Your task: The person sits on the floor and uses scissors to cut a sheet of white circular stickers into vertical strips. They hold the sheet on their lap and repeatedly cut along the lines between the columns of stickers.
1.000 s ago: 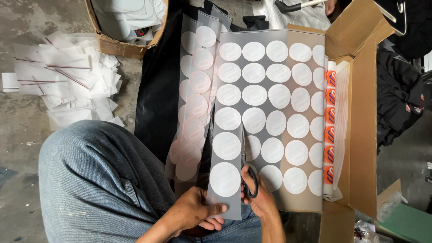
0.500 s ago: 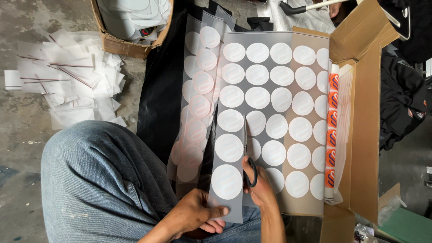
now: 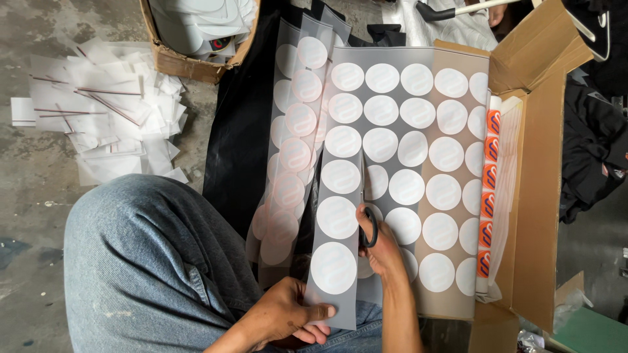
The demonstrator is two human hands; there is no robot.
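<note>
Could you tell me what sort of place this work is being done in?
Probably a small workshop or packing room: a bare concrete floor, open cardboard boxes, and a heap of paper offcuts beside the sheet of round stickers.

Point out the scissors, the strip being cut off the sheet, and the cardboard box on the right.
scissors (image 3: 368, 229): head view, on the black handle loop.
strip (image 3: 337, 218): head view, on a white circle midway along it.
cardboard box (image 3: 541, 196): head view, on its brown side wall.

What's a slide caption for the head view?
Right hand cuts a strip from a sheet of white circles with scissors; left hand holds the strip.
</note>
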